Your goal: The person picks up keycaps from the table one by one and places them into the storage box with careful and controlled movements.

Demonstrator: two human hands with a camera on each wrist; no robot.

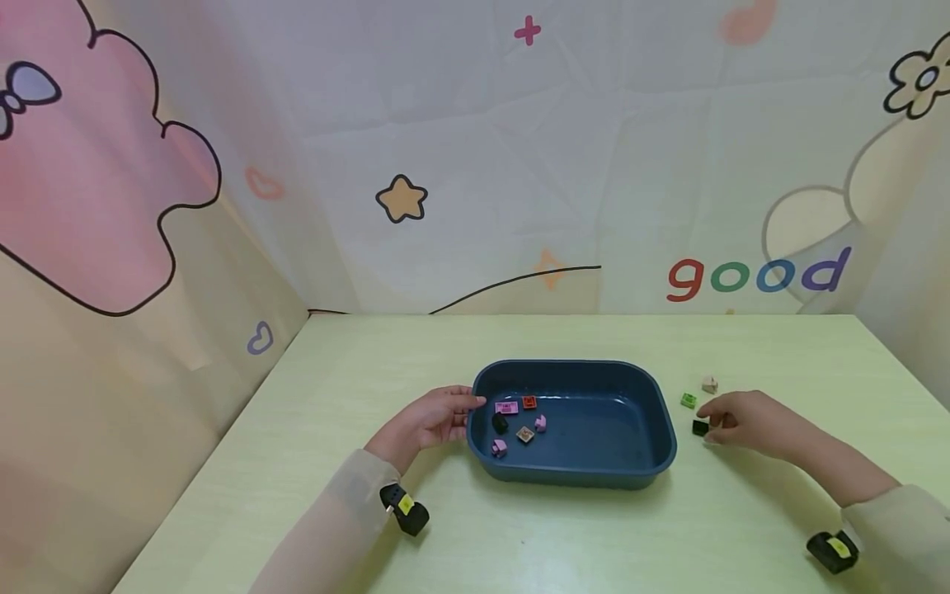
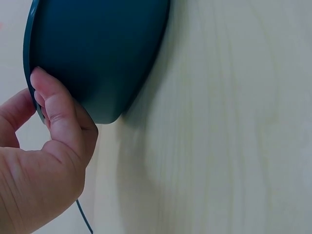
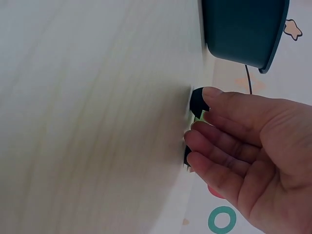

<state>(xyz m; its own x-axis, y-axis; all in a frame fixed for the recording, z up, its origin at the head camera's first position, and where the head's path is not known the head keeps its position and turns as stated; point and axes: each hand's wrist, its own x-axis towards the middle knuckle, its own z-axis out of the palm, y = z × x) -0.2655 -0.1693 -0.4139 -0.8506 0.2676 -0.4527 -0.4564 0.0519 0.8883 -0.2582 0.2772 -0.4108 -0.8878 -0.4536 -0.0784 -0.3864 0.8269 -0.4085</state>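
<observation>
Head view: the left hand point(image 1: 441, 415) grips the tray point(image 1: 571, 477) at its 9 o'clock rim. The right hand point(image 1: 750, 422), fingers drawn narrow, pinches the black block point(image 1: 699, 427) at the counter point(image 1: 386, 363) surface, outside the tray at 3 o'clock. Judged step: block pick-up. Next move calls for a firm pinch, lifting clear of the green block point(image 1: 688, 400) at 11 o'clock. Tray long axis: 9 to 3 o'clock. Black block heading and long axis: cannot tell; fingers cover part.
</observation>
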